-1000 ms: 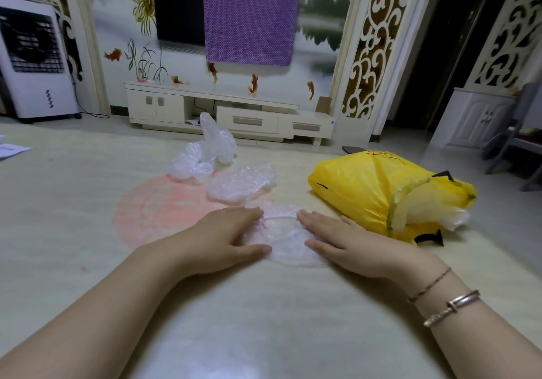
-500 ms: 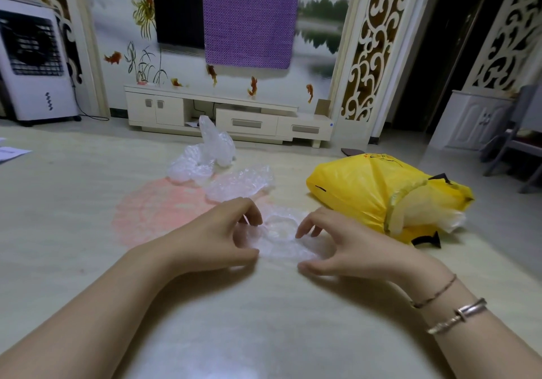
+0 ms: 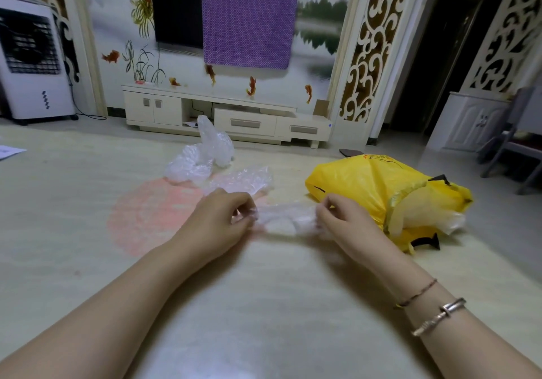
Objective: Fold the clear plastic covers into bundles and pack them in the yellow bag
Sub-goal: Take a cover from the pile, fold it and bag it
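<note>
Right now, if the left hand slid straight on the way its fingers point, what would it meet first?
Probably the right hand, gripping the other end of the clear cover that the left hand holds; depth is uncertain.

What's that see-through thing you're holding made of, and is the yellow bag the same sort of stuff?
The cover stretched between both hands looks like thin, soft clear plastic film: milky, crinkled, light shows through. The yellow bag seems thin plastic too, but opaque and slightly glossy, with sharp creases. Exact plastic type cannot be told.
</note>
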{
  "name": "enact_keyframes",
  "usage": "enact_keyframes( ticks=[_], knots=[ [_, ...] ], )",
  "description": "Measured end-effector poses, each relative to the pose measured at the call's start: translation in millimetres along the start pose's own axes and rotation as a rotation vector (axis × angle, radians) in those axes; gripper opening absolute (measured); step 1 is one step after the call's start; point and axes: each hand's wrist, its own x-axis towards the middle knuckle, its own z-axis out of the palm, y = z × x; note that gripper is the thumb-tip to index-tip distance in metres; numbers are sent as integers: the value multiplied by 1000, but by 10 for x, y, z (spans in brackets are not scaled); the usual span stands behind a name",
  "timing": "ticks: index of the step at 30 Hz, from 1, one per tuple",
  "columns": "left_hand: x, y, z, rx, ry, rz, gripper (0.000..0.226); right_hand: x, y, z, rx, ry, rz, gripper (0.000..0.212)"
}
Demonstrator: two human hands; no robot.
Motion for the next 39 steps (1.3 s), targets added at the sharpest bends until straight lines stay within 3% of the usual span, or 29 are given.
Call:
enact_keyframes(
  ticks=[6,9,12,20,24,28,32,36,39],
  knots=[
    [1,24,-97,-188,71,-261,14,32,60,82,56,11,69,26],
    [-26,59,-106,-511,54,-464,10,61,82,131,19,19,83,33],
    [-7,125,-129,-708,61,-521,12,93,103,155,-5,40,101,37],
    [-10,178,-54,-311,80,-476,21,107,107,223,-297,60,143,27],
    [-66,125,-35,39,83,-413,14,88,63,261,-490,53,74,18],
    [-79,170,28,250,77,-371,9,71,29,270,-640,34,23,27],
    [-78,154,56,316,90,-313,11,59,13,284,-721,35,1,28],
    [-55,85,60,211,141,-236,16,57,51,261,-557,27,-85,18],
    [-9,127,38,-109,178,-163,22,68,11,208,-90,-10,-35,24]
  ],
)
